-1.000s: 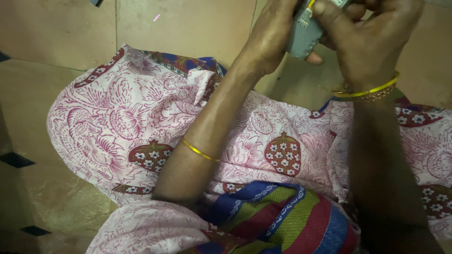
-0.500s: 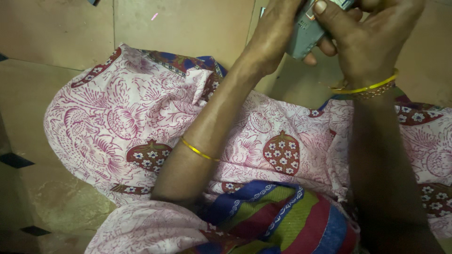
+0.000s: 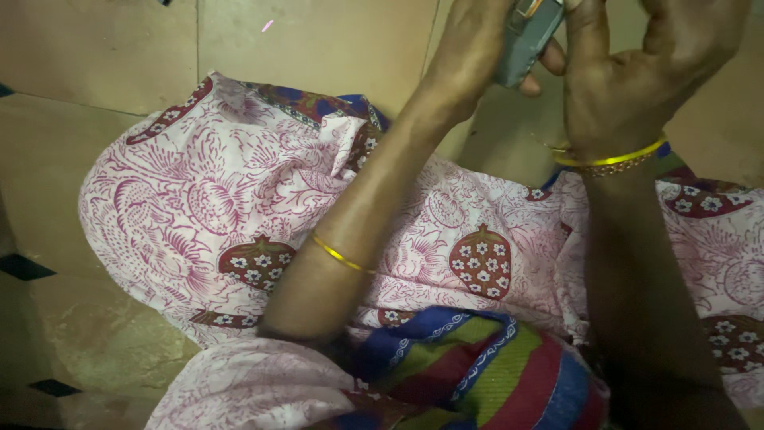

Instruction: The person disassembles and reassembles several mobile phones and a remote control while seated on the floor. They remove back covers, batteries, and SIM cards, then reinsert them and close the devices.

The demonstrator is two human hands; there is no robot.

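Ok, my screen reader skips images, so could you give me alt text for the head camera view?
Two bare hands, the left hand and right hand, hold a small grey device at the top edge. Gold bangles circle both arms above a pink-and-white printed cloth, a striped multicoloured cloth and a tan tiled floor.

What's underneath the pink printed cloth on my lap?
Beige floor tiles show around the pink cloth, and a striped cloth sticks out below it. Whatever lies under the pink cloth is covered. Above it, both hands, left hand and right hand, hold a small grey object.
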